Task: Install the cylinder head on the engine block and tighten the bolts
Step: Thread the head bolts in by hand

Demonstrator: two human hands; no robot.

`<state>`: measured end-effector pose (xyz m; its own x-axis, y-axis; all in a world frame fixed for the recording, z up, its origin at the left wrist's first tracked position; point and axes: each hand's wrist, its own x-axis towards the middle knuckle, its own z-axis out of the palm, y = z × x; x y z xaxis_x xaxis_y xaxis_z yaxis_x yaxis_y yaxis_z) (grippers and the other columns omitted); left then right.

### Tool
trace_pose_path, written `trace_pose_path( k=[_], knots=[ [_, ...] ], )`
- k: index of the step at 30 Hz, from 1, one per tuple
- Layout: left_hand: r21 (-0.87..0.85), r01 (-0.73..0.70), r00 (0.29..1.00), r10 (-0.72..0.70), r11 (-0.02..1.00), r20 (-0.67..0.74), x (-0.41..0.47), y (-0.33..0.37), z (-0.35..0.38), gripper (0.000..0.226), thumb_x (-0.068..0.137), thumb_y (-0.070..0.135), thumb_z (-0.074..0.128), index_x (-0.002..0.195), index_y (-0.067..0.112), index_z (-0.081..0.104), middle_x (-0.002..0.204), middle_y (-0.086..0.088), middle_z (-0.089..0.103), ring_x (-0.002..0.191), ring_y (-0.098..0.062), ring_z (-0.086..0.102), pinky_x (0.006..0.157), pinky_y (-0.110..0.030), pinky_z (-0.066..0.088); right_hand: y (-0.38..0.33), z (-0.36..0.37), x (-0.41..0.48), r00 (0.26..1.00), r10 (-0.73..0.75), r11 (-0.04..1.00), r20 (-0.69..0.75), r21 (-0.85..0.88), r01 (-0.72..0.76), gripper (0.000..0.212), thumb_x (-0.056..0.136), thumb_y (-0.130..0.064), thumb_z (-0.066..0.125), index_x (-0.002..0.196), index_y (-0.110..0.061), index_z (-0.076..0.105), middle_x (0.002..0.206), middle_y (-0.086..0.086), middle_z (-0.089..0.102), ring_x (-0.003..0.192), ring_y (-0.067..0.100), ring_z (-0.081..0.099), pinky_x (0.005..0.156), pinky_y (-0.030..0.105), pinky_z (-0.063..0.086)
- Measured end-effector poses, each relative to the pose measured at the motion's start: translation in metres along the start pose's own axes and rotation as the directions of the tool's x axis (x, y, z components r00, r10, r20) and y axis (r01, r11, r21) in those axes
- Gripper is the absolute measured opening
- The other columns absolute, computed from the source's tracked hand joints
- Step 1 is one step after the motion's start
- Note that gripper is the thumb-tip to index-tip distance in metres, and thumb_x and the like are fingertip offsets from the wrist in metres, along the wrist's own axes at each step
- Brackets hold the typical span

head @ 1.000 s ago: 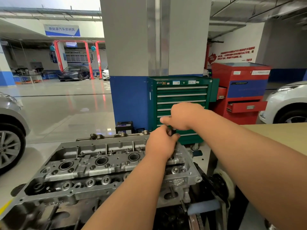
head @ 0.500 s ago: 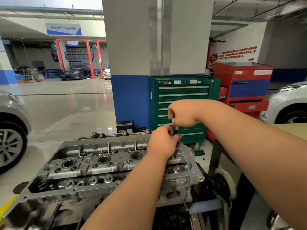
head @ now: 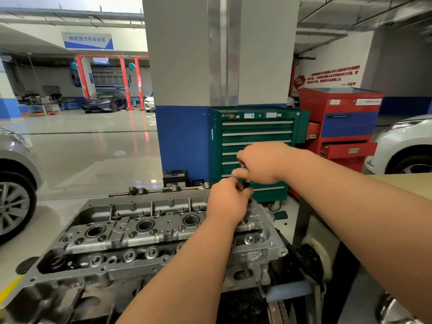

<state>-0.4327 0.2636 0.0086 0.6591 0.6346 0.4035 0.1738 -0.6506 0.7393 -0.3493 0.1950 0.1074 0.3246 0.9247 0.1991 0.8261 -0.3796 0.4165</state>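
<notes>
My right hand (head: 259,162) sits just above my left hand (head: 228,199), both curled round one slim dark shaft (head: 246,182) standing upright. The cylinder head (head: 145,230) lies beneath my left hand, stretching off to its left

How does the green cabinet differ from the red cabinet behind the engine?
The green cabinet shows narrow drawers, all shut where visible; the red cabinet has one drawer pulled out. The green cabinet has silver handle strips across its front; the red cabinet has a blue panel in front. Both are drawer cabinets standing side by side.
</notes>
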Motion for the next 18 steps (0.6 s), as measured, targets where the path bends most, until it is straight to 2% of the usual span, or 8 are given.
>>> trace_pose_path(
  k=[1, 3, 5, 8, 11, 14, 16, 18],
  knots=[
    [0.012, -0.014, 1.0, 0.014, 1.0, 0.014, 0.0, -0.001, 0.0, 0.035, 0.088, 0.029, 0.067, 0.062, 0.023, 0.044, 0.06, 0.006, 0.05, 0.064, -0.019, 0.05, 0.058, -0.028, 0.033, 0.004, -0.002, -0.001, 1.0, -0.029, 0.999, 0.001, -0.043, 0.029, 0.048, 0.095, -0.059, 0.031, 0.093, -0.018, 0.057, 0.082, -0.002, 0.053, 0.076, 0.021, 0.055, 0.058, 0.033, 0.04],
    [0.039, -0.026, 0.999, 0.024, 0.999, 0.048, -0.001, 0.0, 0.0, 0.03, 0.091, 0.03, 0.061, 0.066, 0.025, 0.045, 0.062, 0.009, 0.05, 0.069, -0.021, 0.053, 0.059, -0.028, 0.035, 0.007, -0.002, -0.003, 0.996, -0.039, 0.984, -0.076, -0.174, 0.025, 0.056, 0.096, -0.06, 0.026, 0.074, -0.018, 0.057, 0.07, -0.003, 0.052, 0.06, 0.017, 0.05, 0.048, 0.029, 0.032],
    [0.041, -0.008, 0.998, 0.005, 0.999, 0.065, -0.003, 0.001, 0.001, 0.022, 0.089, 0.034, 0.06, 0.073, 0.028, 0.047, 0.066, 0.01, 0.052, 0.077, -0.022, 0.058, 0.063, -0.029, 0.039, 0.001, 0.005, -0.002, 0.988, 0.031, 0.974, -0.15, -0.218, -0.063, 0.061, 0.099, -0.056, 0.022, 0.059, -0.018, 0.049, 0.062, -0.002, 0.048, 0.053, 0.015, 0.043, 0.046, 0.027, 0.027],
    [0.011, 0.03, 0.999, -0.03, 0.999, 0.015, -0.001, 0.004, 0.002, 0.03, 0.081, 0.039, 0.069, 0.071, 0.023, 0.046, 0.069, 0.006, 0.055, 0.072, -0.02, 0.057, 0.06, -0.03, 0.038, -0.011, 0.009, 0.002, 0.971, 0.196, 0.973, -0.135, -0.098, -0.209, 0.058, 0.099, -0.055, 0.023, 0.06, -0.018, 0.045, 0.064, -0.001, 0.047, 0.055, 0.016, 0.042, 0.046, 0.029, 0.023],
    [0.001, 0.008, 1.0, -0.008, 1.0, -0.007, 0.002, 0.002, 0.0, 0.035, 0.083, 0.031, 0.071, 0.063, 0.021, 0.044, 0.062, 0.005, 0.051, 0.061, -0.014, 0.048, 0.053, -0.028, 0.032, -0.004, 0.004, 0.003, 0.995, 0.088, 0.991, -0.037, 0.101, -0.084, 0.042, 0.095, -0.054, 0.039, 0.077, -0.02, 0.053, 0.073, -0.006, 0.049, 0.068, 0.017, 0.05, 0.053, 0.03, 0.032],
    [0.01, -0.018, 0.999, 0.018, 1.0, 0.03, 0.002, -0.001, -0.001, 0.033, 0.087, 0.03, 0.067, 0.061, 0.022, 0.047, 0.058, 0.007, 0.05, 0.057, -0.013, 0.046, 0.054, -0.028, 0.031, 0.013, -0.008, -0.002, 0.993, 0.002, 0.913, 0.12, 0.404, -0.051, 0.023, 0.09, -0.039, 0.057, 0.1, -0.019, 0.064, 0.087, -0.005, 0.064, 0.075, 0.015, 0.059, 0.063, 0.028, 0.043],
    [0.019, -0.024, 0.997, 0.022, 1.0, 0.068, 0.001, 0.0, -0.001, 0.028, 0.089, 0.029, 0.064, 0.065, 0.025, 0.049, 0.059, 0.009, 0.051, 0.063, -0.017, 0.051, 0.056, -0.027, 0.033, 0.014, -0.009, -0.003, 0.993, 0.039, 0.934, 0.113, 0.348, -0.076, 0.032, 0.092, -0.041, 0.055, 0.081, -0.013, 0.066, 0.071, 0.002, 0.067, 0.06, 0.017, 0.058, 0.055, 0.027, 0.044],
    [0.024, 0.001, 0.996, -0.003, 1.0, 0.086, 0.0, 0.003, 0.0, 0.021, 0.087, 0.033, 0.064, 0.073, 0.027, 0.049, 0.064, 0.011, 0.053, 0.071, -0.019, 0.056, 0.057, -0.028, 0.034, 0.004, -0.006, 0.0, 0.987, 0.153, 0.974, 0.04, 0.163, -0.157, 0.048, 0.094, -0.051, 0.046, 0.066, -0.013, 0.054, 0.064, 0.003, 0.056, 0.057, 0.018, 0.051, 0.049, 0.03, 0.038]
  ],
)
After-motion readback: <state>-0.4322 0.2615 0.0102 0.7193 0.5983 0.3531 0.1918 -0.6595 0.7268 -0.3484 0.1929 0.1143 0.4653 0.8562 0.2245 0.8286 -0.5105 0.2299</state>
